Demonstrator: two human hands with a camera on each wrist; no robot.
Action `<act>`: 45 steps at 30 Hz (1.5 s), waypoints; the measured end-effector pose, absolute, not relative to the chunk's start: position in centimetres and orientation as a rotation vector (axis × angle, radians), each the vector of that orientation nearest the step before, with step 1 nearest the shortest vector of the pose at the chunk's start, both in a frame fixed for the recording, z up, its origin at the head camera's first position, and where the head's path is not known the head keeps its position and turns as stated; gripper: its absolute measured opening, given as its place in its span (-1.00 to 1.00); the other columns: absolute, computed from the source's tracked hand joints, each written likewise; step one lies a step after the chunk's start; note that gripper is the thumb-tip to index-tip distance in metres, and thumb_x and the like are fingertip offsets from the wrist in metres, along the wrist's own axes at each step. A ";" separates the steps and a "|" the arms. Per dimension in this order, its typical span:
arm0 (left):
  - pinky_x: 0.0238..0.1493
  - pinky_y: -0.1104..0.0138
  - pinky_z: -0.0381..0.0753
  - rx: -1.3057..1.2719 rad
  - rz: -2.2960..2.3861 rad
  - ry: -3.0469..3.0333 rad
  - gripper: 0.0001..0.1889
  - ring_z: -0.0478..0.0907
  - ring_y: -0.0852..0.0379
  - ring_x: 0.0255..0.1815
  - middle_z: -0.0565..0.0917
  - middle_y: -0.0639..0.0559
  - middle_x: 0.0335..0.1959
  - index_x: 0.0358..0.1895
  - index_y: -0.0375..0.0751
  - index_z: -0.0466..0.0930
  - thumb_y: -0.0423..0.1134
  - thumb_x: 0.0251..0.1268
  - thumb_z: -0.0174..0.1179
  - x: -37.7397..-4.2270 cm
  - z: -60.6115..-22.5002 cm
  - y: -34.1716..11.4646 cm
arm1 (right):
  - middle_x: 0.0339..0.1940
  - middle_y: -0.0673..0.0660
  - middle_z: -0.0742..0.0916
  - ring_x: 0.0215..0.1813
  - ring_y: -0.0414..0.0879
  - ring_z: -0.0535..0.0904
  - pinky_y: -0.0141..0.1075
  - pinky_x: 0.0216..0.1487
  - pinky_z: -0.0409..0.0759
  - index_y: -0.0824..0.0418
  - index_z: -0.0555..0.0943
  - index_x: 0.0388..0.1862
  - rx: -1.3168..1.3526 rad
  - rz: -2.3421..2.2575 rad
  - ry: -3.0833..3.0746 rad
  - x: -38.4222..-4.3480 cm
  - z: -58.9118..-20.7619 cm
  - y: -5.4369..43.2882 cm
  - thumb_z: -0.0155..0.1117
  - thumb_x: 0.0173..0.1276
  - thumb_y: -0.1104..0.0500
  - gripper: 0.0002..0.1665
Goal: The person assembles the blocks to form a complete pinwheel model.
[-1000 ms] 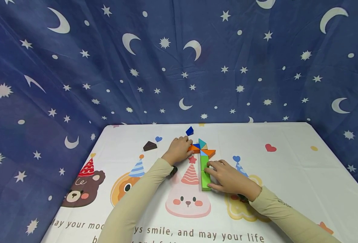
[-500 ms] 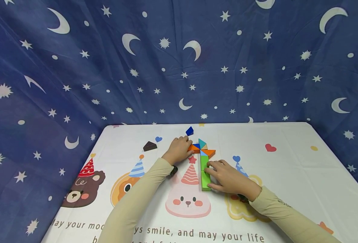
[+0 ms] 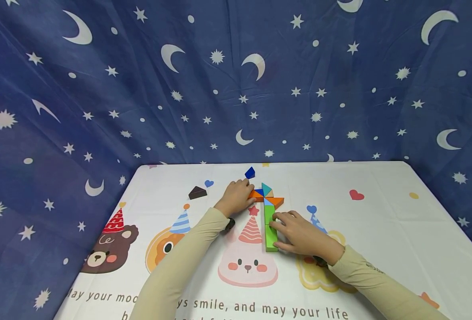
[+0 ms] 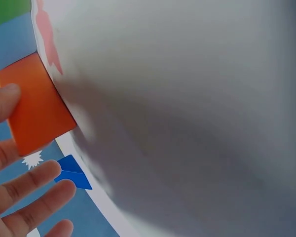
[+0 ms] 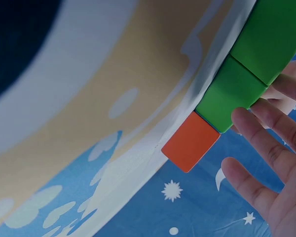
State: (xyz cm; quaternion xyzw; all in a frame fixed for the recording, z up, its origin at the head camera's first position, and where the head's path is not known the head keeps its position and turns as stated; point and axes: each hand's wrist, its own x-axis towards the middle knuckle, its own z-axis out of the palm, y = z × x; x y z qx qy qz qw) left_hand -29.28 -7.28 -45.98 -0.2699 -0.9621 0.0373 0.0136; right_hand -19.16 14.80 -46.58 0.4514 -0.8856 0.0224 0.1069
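A pinwheel shape of triangular blocks lies on the table, with two green rectangular blocks (image 3: 270, 235) in line below it as a stem. My left hand (image 3: 236, 195) is at its left side, thumb and index finger pinching an orange triangular block (image 4: 37, 106) while the other fingers stay spread. Beside the stem, my right hand (image 3: 300, 233) rests fingertips against the green blocks' right edge, fingers loosely extended. Between the hands lie a teal triangle (image 3: 266, 190), a light blue triangle (image 3: 268, 202) and a right orange triangle (image 3: 276, 202). My left fingers partly cover the left orange block.
A loose dark blue block (image 3: 250, 173) lies just beyond my left hand. Farther left is a dark brown block (image 3: 198, 193). The white printed tablecloth (image 3: 380, 231) covers the table, and a blue star-patterned curtain (image 3: 284, 120) hangs behind its far edge.
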 end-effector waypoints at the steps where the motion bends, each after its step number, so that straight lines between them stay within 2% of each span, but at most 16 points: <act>1: 0.12 0.16 0.50 -0.841 0.120 -2.998 -0.54 0.53 0.03 0.02 0.56 -0.05 0.02 0.13 -0.12 0.51 0.12 0.35 0.01 -29.3 -46.0 -7.3 | 0.06 0.11 0.57 0.10 -0.02 0.51 -0.08 0.16 0.47 0.10 0.52 0.09 1.328 0.066 -2.606 -19.2 -46.6 14.8 0.17 0.25 -0.23 -0.43; 7: 0.04 0.17 0.51 -0.841 0.093 -3.002 -0.54 0.53 0.04 -0.07 0.56 -0.03 -0.05 0.11 -0.10 0.50 0.14 0.34 0.00 -29.3 -46.3 -7.7 | 0.06 0.11 0.56 0.07 -0.03 0.51 -0.09 0.15 0.46 0.09 0.51 0.08 1.325 0.076 -2.594 -19.1 -46.7 14.9 0.18 0.25 -0.22 -0.44; 11: 0.04 0.15 0.50 -0.806 0.026 -3.017 -0.54 0.52 0.03 -0.04 0.55 -0.03 -0.03 0.10 -0.08 0.49 0.15 0.36 -0.04 -29.2 -46.2 -8.7 | 0.06 0.11 0.56 0.07 -0.03 0.51 -0.09 0.16 0.46 0.09 0.50 0.09 1.324 0.070 -2.597 -19.2 -46.7 15.0 0.17 0.26 -0.22 -0.44; 14: 0.05 0.11 0.50 -0.776 -0.041 -3.000 -0.56 0.52 -0.01 -0.01 0.55 -0.06 -0.01 0.09 -0.10 0.50 0.12 0.38 -0.05 -29.3 -46.0 -9.6 | 0.06 0.12 0.56 0.07 -0.03 0.51 -0.09 0.16 0.46 0.09 0.50 0.09 1.324 0.067 -2.598 -19.2 -46.6 15.0 0.17 0.26 -0.22 -0.44; 22: -0.02 0.08 0.51 -0.752 -0.081 -2.969 -0.60 0.53 -0.05 -0.09 0.57 -0.10 -0.09 0.09 -0.15 0.49 0.03 0.42 -0.07 -31.0 -45.8 -11.3 | 0.06 0.13 0.56 0.08 -0.04 0.51 -0.08 0.16 0.46 0.10 0.50 0.10 1.329 0.055 -2.585 -19.2 -46.5 15.2 0.17 0.26 -0.21 -0.44; 33: 0.07 0.06 0.52 -0.676 0.023 -3.009 -0.60 0.56 -0.08 0.00 0.57 -0.15 0.01 0.16 -0.17 0.45 -0.04 0.38 0.02 -34.9 -45.3 -9.7 | 0.07 0.13 0.57 0.12 -0.04 0.50 -0.07 0.17 0.46 0.11 0.50 0.11 1.353 0.051 -2.598 -19.2 -46.4 14.9 0.15 0.28 -0.22 -0.43; 45: 0.29 0.02 0.38 -0.537 0.090 -3.065 -0.43 0.45 -0.12 0.22 0.47 -0.17 0.22 0.32 -0.14 0.29 0.04 0.33 0.08 -37.4 -46.5 -7.4 | 0.05 0.12 0.56 0.11 -0.06 0.47 -0.08 0.16 0.46 0.11 0.49 0.11 1.363 0.033 -2.601 -19.1 -46.4 14.8 0.14 0.28 -0.22 -0.43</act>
